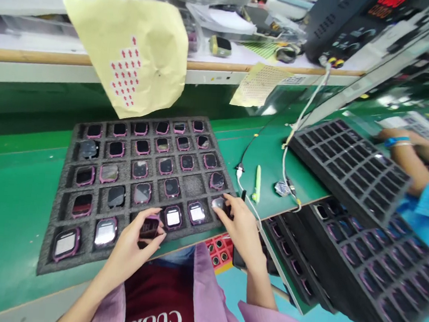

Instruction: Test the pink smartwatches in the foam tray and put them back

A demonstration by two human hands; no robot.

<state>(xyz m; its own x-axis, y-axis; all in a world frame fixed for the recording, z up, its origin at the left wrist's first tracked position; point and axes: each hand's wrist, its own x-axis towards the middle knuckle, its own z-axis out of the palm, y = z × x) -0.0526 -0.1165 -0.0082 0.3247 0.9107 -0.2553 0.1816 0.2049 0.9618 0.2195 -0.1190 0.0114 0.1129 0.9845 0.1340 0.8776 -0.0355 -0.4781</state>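
A grey foam tray [52, 234] lies on the green bench, its compartments holding rows of purple-framed smartwatch bodies without straps. My left hand [132, 244] pinches one dark-faced smartwatch [150, 227] between thumb and fingers, over the tray's front row. At the front right corner, my right hand [241, 223] has its thumb and fingers closed around another smartwatch [218, 203], partly hidden by them. Between the hands sit two watches with lit white screens, one of them a smartwatch [172, 217] near my left fingertips. One compartment [193, 186] in the second row from the front holds no watch.
Right of the tray lie a light green pen-like tool [257, 184] and a white cable [286, 162]. Stacked black trays [349, 168] stand farther right, beside a co-worker's arm [410, 153]. A yellow sheet [158, 71] hangs from the shelf above.
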